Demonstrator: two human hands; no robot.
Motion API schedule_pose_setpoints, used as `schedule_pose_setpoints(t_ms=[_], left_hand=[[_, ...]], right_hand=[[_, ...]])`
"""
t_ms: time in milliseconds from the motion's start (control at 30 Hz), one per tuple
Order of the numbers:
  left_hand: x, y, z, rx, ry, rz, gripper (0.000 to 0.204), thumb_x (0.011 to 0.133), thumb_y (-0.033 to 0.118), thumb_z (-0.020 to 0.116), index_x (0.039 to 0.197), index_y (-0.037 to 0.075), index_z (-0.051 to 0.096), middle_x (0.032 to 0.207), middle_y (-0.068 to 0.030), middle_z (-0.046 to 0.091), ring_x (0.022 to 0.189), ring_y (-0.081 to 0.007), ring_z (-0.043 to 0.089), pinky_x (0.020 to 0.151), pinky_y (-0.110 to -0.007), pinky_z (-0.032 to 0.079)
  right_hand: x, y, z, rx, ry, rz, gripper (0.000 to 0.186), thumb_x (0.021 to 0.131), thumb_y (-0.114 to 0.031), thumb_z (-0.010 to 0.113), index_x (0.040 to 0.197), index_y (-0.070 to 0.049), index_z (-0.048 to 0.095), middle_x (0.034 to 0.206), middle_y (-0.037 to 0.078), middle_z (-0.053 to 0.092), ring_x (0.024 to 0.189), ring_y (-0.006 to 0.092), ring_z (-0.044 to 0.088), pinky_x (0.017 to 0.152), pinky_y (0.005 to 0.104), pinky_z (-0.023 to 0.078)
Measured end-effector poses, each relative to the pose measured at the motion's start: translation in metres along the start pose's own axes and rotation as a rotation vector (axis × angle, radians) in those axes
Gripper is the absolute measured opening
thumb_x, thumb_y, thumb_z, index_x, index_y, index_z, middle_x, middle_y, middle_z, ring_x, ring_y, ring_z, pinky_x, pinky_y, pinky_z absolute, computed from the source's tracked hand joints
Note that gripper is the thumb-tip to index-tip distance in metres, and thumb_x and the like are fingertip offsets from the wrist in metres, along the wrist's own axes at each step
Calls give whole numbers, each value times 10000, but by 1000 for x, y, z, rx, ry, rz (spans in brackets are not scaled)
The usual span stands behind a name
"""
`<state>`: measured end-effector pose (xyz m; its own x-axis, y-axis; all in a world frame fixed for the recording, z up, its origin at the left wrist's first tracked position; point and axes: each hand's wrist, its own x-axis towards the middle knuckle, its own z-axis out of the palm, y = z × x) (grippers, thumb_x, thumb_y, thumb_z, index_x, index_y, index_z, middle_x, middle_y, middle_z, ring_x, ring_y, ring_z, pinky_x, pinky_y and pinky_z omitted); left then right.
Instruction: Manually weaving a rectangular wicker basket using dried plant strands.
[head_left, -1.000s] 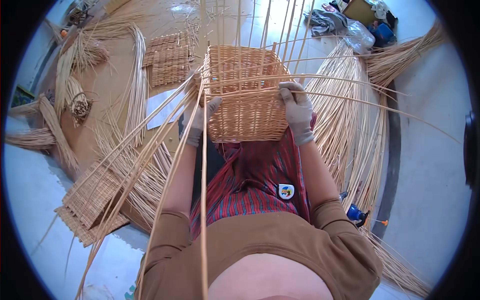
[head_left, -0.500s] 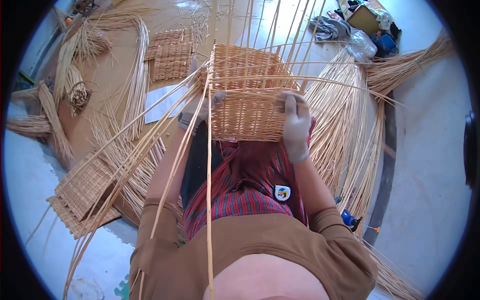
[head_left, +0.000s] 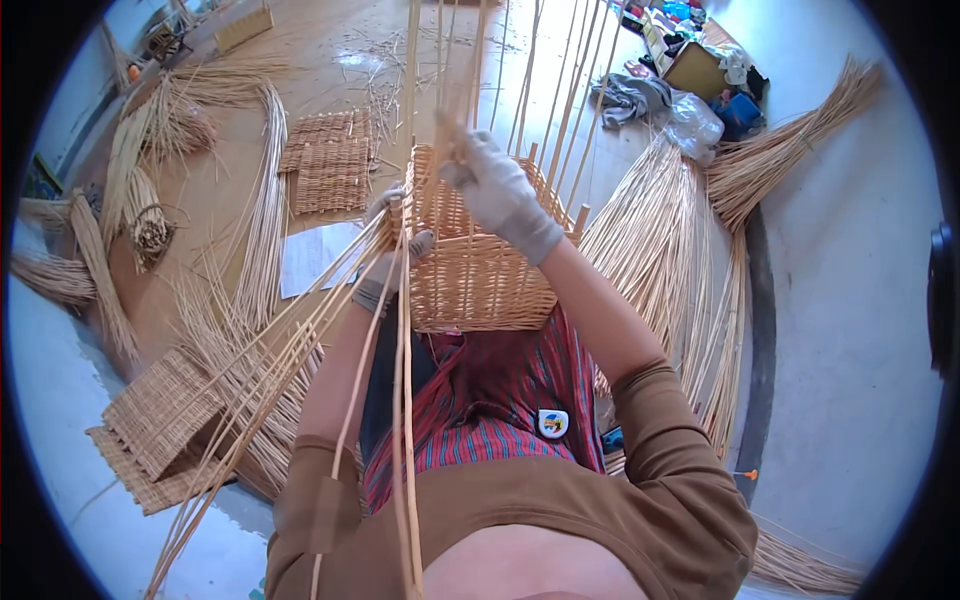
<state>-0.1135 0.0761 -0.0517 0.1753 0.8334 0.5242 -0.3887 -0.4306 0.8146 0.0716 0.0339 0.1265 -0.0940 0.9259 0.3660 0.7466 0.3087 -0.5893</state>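
A half-woven wicker basket [head_left: 480, 290] rests on my lap, with long upright stakes [head_left: 525, 75] rising from its rim. At its left front corner my left hand [head_left: 390, 262], in a grey work glove, is closed on the basket wall, thumb on the front side. Several long willow rods [head_left: 300, 345] trail from that corner down past my left forearm. Above the basket's opening my gloved right hand [head_left: 500, 195] is closed round willow rods [head_left: 452, 150], which are smeared by motion. Its fingertips are partly blurred.
Bundles of peeled rods [head_left: 665, 230] lie to the right, with another sheaf [head_left: 790, 150] beyond. Flat woven panels [head_left: 330, 165] lie ahead, and more panels [head_left: 165, 420] at the left. A box of odds and ends [head_left: 695, 70] stands at the far right.
My right hand has left the basket's front right side and risen up and left over the opening with rods in it. My view has shifted, so the basket sits lower.
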Motion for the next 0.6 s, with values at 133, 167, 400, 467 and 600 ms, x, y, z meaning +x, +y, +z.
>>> schedule_pose_setpoints(t_ms=[133, 167, 400, 467, 600], left_hand=[[-5, -6, 1, 46, 66, 2, 828, 778, 144, 947, 1483, 89, 515, 1434, -71, 591, 1313, -205, 580, 1136, -364, 492], [-6, -6, 2, 37, 94, -19, 823, 783, 128, 940, 1485, 88, 513, 1431, -70, 593, 1309, -200, 579, 1132, -360, 493], [-12, 2, 9, -141, 177, -155, 741, 844, 61, 884, 1482, 47, 508, 1275, -50, 649, 1082, -165, 646, 956, -325, 566], [-17, 6, 9, 1, 185, -215, 619, 890, 93, 856, 1431, 38, 560, 1172, -35, 682, 966, -153, 661, 871, -318, 580], [-24, 8, 14, 10, 183, -377, 449, 920, 102, 818, 1318, 39, 622, 1113, -30, 683, 971, -156, 653, 858, -312, 567]], right_hand=[[49, -13, 22, -325, 34, -45, 729, 1001, -215, 661, 1647, -127, 336, 1332, 272, 593, 1116, 387, 697, 985, 464, 563], [61, -16, 29, -373, 50, -14, 770, 999, -224, 667, 1666, -127, 295, 1329, 297, 590, 1116, 390, 699, 978, 453, 569], [64, -25, 47, -188, 202, 164, 930, 984, -148, 670, 1710, -119, 89, 1303, 301, 653, 1055, 359, 727, 971, 448, 563], [32, -15, 45, 155, 331, 21, 870, 991, -147, 655, 1701, -148, 151, 1236, 278, 694, 1007, 299, 743, 913, 461, 578], [-56, 22, 41, 491, 392, 51, 570, 1062, -183, 599, 1582, -125, 373, 1094, 166, 742, 938, 221, 730, 840, 404, 585]])
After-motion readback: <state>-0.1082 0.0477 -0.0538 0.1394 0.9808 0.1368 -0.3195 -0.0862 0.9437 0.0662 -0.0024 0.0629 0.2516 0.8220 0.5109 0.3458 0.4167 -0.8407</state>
